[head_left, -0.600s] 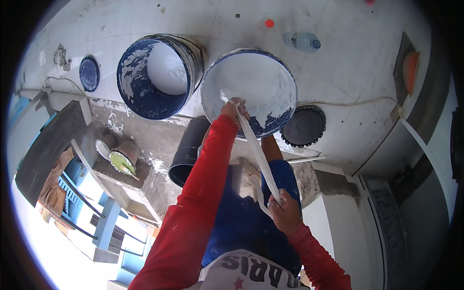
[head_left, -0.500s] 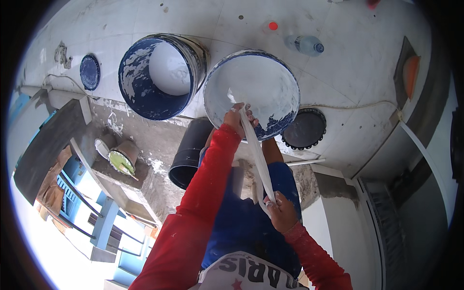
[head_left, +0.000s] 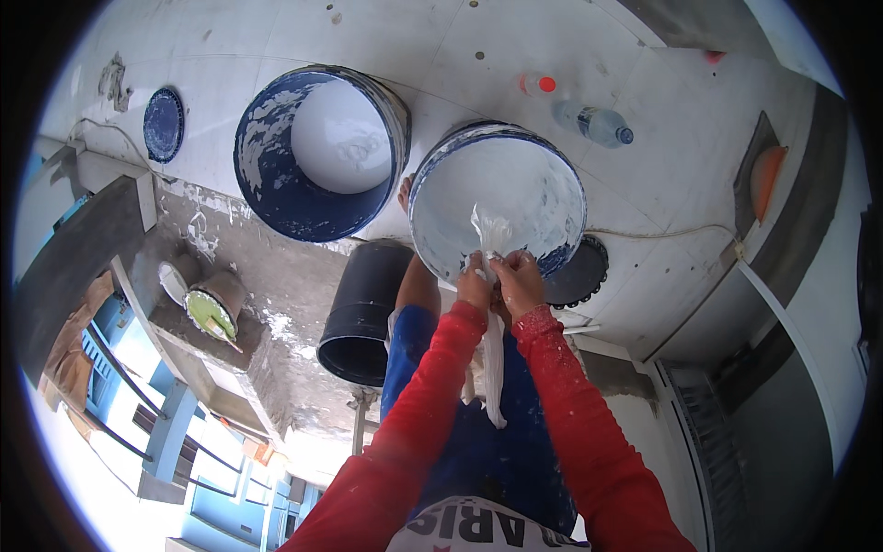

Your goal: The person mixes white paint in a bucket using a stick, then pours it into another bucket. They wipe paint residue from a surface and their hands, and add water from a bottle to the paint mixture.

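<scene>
Clock read with 12 at the top of the view. A twisted length of thin white sheeting [head_left: 494,230] was held at the 6 o'clock rim of a round dark-blue bucket coated white inside [head_left: 563,175]. Its flared end pointed to 12, over the mouth; its tail hung toward 6, in front of blue shorts [head_left: 418,336]. Left hand [head_left: 474,287] and right hand [head_left: 521,283] were side by side, fingers of both closed narrow around the sheeting. Hand contact with the rim: could not tell.

Edges and room: a narrow gap, partly taken by a foot [head_left: 405,193], separated this bucket from its neighbour at 10. A notched black lid [head_left: 581,276] sat just beside it at 4. Pale floor [head_left: 395,41] spread widest toward 12; its edge met spattered grey concrete [head_left: 294,276] toward 8.

Containers: the neighbour, a wide dark-blue bucket streaked white [head_left: 267,156], held smooth white material at its base. A tall black bucket [head_left: 370,290] stood at 7, contents too dark to tell. A small grey bucket with a lime-green mouth [head_left: 225,287], at 8, held a stick.
</scene>
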`<state>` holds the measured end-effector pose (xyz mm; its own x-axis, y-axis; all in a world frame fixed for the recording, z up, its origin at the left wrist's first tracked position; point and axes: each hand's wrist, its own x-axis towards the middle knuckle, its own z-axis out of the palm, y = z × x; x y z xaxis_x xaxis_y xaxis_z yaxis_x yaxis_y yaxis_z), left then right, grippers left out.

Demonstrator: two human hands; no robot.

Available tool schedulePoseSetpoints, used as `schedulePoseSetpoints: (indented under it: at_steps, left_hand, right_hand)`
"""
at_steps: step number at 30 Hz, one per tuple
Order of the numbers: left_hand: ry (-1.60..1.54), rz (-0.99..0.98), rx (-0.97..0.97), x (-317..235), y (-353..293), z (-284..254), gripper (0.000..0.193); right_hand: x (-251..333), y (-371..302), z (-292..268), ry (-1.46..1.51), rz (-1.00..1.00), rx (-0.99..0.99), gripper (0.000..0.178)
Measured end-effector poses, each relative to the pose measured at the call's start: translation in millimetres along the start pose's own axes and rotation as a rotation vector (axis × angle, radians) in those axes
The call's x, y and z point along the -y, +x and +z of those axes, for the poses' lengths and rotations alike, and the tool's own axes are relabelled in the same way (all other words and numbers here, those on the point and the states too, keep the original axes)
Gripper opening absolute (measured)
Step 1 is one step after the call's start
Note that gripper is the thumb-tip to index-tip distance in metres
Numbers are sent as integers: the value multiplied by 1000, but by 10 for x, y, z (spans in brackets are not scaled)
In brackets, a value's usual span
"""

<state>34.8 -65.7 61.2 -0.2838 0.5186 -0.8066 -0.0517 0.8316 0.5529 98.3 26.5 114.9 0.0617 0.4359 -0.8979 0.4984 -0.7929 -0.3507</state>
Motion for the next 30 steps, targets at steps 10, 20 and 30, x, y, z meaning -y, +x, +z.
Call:
schedulePoseSetpoints:
  at_steps: [10,20,30]
  left_hand:
    - [243,44,133,-275,-107,-193,39]
    - [382,-141,205,-446,-224,-131,41]
    - [136,-122,83,-299,-258,-39,34]
  right_hand:
    - [-175,445,83,-77,300,273,36]
    - [-787,1015,175,-241,349,283,32]
    - [-132,741,160,126,539,161,19]
